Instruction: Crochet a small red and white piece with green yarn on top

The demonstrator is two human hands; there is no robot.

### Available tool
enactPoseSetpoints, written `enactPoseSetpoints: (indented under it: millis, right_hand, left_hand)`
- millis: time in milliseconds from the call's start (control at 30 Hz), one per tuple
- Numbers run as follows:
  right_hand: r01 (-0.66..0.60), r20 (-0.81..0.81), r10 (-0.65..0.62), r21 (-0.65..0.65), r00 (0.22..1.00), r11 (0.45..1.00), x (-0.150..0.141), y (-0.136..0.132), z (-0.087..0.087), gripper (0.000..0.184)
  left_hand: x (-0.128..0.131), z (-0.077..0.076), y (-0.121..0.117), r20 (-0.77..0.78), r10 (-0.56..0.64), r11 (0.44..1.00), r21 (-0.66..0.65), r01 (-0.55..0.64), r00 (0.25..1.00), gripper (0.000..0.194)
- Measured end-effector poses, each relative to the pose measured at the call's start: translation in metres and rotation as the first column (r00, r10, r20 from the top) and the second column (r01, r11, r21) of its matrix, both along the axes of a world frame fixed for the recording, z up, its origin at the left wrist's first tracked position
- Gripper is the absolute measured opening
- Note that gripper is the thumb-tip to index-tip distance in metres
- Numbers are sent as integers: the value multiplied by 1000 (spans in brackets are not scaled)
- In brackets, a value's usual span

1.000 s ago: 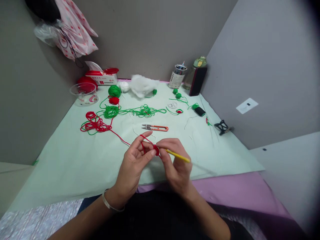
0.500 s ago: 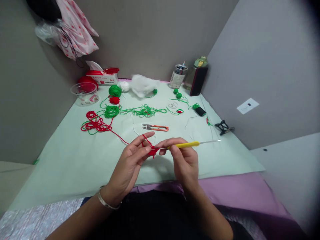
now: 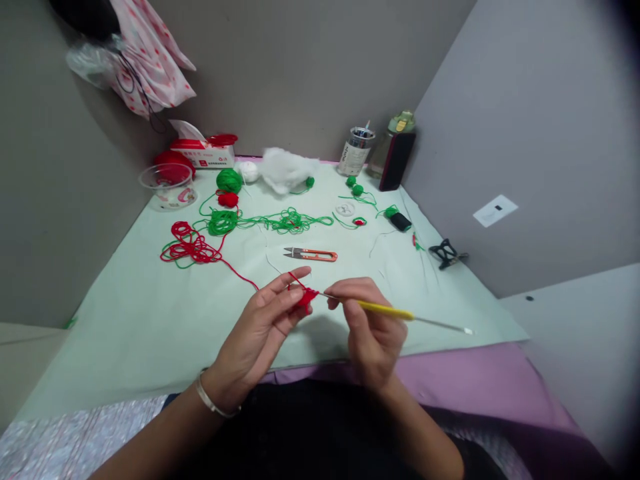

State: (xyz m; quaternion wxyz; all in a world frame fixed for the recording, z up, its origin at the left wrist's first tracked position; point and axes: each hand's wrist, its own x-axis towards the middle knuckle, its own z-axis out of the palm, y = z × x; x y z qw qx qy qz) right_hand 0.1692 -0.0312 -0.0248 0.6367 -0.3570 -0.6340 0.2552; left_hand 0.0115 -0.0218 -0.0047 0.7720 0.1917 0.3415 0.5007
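Crochet hook point(image 3: 385, 309) beside red stitches, cloth bare to either side

Pinches the small red crochet piece point(image 3: 307, 299) between thumb and fingers of the left hand point(image 3: 263, 317), index finger raised with red yarn point(image 3: 240, 274) running over it. Grips the hook's yellow handle in the closed right hand point(image 3: 373, 323), near metal end pointing at the piece's right edge. Cannot tell whether tip and stitches touch. Carries the far metal end out to the right, over bare cloth, well apart from the black stand point(image 3: 446, 255).

Holds all this above the pale green cloth point(image 3: 165, 333), close to its front edge, with pink cloth point(image 3: 465, 373) showing beyond that edge at right. Leaves wide open room left of the left hand, up to the cloth's slanting side edge, and another open patch right of the right hand.

Less room ahead: orange-handled thread snips point(image 3: 313, 255) lying flat just beyond the fingertips, blades to the left. Past them, a row of tangled green yarn point(image 3: 290, 221) and, to the left, loose red loops point(image 3: 193, 248). Along the back edge, from left: clear tub point(image 3: 176, 195), tissue box point(image 3: 215, 157), white stuffing point(image 3: 285, 172), pen cup point(image 3: 354, 159), and upright phone point(image 3: 397, 161) against a bottle point(image 3: 380, 150).
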Motion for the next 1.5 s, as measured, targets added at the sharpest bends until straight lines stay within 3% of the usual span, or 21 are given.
enactPoseSetpoints:
  millis: [100,267,333,433,500,567,667,800,900,1033,1167,1267,1367,1433,1500]
  right_hand:
    - [-107,-146,92,-102,985,989,-2,5,5,20]
    - [-59,-84,51,-100,995,993,-8,8,3,19]
    - [-13,27,14,-38,1000,999,-8,6,-1,22]
    - [86,259,-129,170,957,982,-8,2,-10,35]
    - [112,294,-180,234,939,966,-8,0,-13,41]
    - [107,209,-140,164,968,981,-8,0,-12,38]
    - [60,-44,-61,-23,997,998,-4,2,-5,26]
    - [-80,-347,16,-173,938,982,1,4,2,18]
    - [-180,-428,74,-212,901,961,0,6,1,16]
    - [-183,-313,104,-233,944,955,-3,8,-3,14]
    - [-114,-198,72,-206,978,972,-4,8,-4,17]
    - [28,94,-29,9,995,1000,-5,4,-8,26]
    - [131,284,-208,267,936,955,-7,1,-15,39]
    - [145,243,-202,234,949,961,-8,0,-15,39]
    - [121,84,-126,62,988,991,-6,2,-10,29]
  left_hand:
    - [2,-1,-2,-35,16,996,92,-13,999,39]
    - [8,-2,-5,-101,43,984,179,-24,994,35]
    - [10,-3,-5,-101,67,985,164,-49,993,39]
    - [11,-6,-4,-42,71,991,118,-66,997,41]
    - [10,-6,-4,15,33,997,63,-34,999,42]
    - [8,-6,-3,53,2,1000,8,-3,999,43]
    - [5,-4,-1,51,7,1000,-31,-6,999,44]
    - [2,-3,1,11,30,999,-19,-30,999,38]
    - [3,-4,0,-36,45,998,43,-43,998,34]
    - [7,-4,-1,-106,85,984,165,-66,991,38]
    - [10,-4,-3,-133,82,984,170,-59,988,39]
    - [12,-6,-5,-111,100,985,151,-83,989,42]
    - [12,-8,-4,-40,28,996,86,-25,999,42]
    - [9,-9,-1,8,-32,999,27,32,999,40]
    - [6,-8,2,32,-39,999,-18,40,999,40]
